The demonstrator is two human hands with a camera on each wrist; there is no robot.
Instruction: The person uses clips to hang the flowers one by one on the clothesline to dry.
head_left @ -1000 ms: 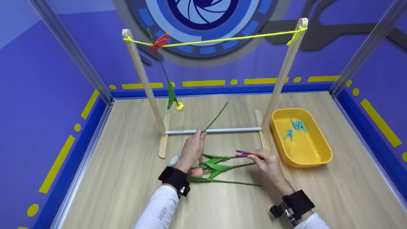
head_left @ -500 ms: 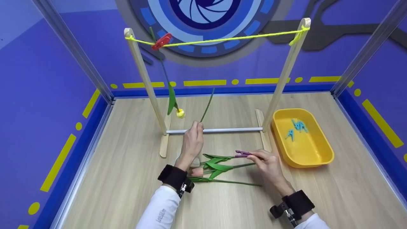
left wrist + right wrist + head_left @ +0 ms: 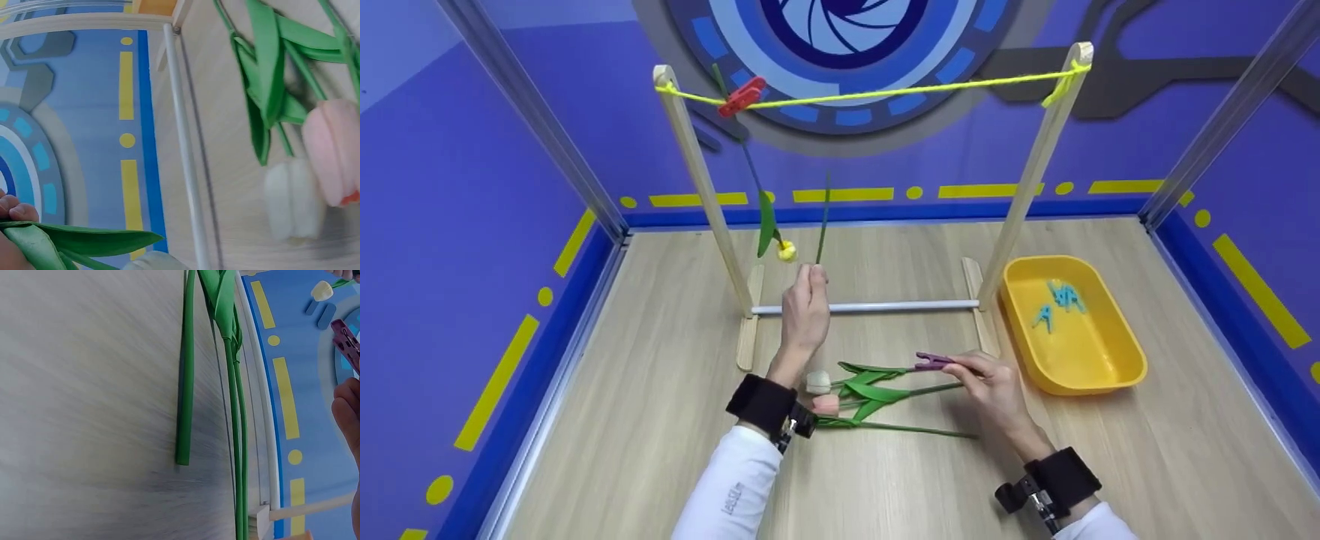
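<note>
My left hand (image 3: 808, 307) grips an artificial tulip by its stem and leaves, the stem (image 3: 823, 225) pointing up and back above the white crossbar. Part of its whitish bloom (image 3: 156, 261) shows below a leaf (image 3: 101, 239) in the left wrist view. My right hand (image 3: 994, 386) pinches a purple clothespin (image 3: 932, 362) between thumb and fingers, just over the stem ends of the lying flowers. On the table are a white tulip (image 3: 817, 382), a pink tulip (image 3: 825, 405) and another green stem (image 3: 915, 430), its bloom hidden by my left wrist.
A wooden frame (image 3: 1027, 180) carries a yellow string (image 3: 885, 93). A red clothespin (image 3: 742, 97) holds a yellow tulip (image 3: 787, 251) bloom-down at the string's left end. To the right stands a yellow tub (image 3: 1080, 367) with several blue clothespins (image 3: 1065, 296).
My left hand has moved up and away from me toward the frame, turning the held stem more upright. The right hand with the purple clothespin has stayed in place.
</note>
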